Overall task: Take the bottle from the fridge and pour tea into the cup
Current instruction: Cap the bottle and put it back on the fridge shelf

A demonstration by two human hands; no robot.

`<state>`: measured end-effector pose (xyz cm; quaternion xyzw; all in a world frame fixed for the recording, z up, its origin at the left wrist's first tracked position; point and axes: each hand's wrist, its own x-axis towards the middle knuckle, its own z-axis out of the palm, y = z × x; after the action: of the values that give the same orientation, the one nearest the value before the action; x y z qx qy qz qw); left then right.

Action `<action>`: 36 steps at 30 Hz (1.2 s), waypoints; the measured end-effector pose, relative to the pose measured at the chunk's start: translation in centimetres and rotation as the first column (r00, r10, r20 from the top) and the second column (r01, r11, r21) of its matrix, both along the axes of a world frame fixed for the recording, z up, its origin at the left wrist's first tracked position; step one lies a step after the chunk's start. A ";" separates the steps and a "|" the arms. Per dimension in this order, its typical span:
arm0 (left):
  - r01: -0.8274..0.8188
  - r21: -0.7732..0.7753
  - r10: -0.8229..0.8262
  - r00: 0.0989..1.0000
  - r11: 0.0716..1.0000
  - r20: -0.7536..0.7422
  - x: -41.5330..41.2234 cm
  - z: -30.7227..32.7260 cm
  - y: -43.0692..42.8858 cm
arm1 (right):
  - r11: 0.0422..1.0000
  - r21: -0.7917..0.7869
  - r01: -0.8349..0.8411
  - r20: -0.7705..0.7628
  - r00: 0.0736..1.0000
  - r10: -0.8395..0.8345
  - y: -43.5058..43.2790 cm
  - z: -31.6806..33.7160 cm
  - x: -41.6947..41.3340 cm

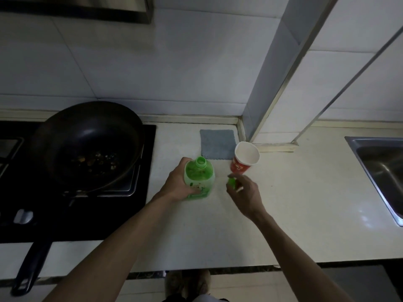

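Seemingly upright bottle (198, 178) (mouth up) in left hand (177, 184).

On the counter (294, 203) the bottle (199, 178) stands left of the cup (245, 159), a cloth (217, 143) behind both; the pan (87, 144) sits far left, the sink (379, 168) far right

Dim, soft view; wide-angle bending at edges
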<state>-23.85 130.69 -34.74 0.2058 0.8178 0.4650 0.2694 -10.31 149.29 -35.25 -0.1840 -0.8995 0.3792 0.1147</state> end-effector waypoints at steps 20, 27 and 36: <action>0.049 -0.031 -0.051 0.997 0.998 -0.058 -0.4 -0.2 0.0 | 0.982 -0.019 -0.190 -0.101 0.977 0.188 -3.8 6.5 -6.2; 0.053 -0.011 -0.053 0.997 0.999 -0.059 -0.4 -0.3 -0.1 | 0.925 0.187 -0.330 0.069 0.944 0.323 -3.1 7.9 -6.8; 0.059 0.046 -0.057 0.998 0.997 -0.042 -0.3 -0.5 -0.3 | 0.779 0.277 -0.563 0.261 0.824 0.503 -2.6 10.7 -8.7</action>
<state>-24.17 130.41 -35.25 0.2451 0.8056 0.4720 0.2610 -19.05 146.69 -24.58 0.0694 -0.9727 0.2167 -0.0458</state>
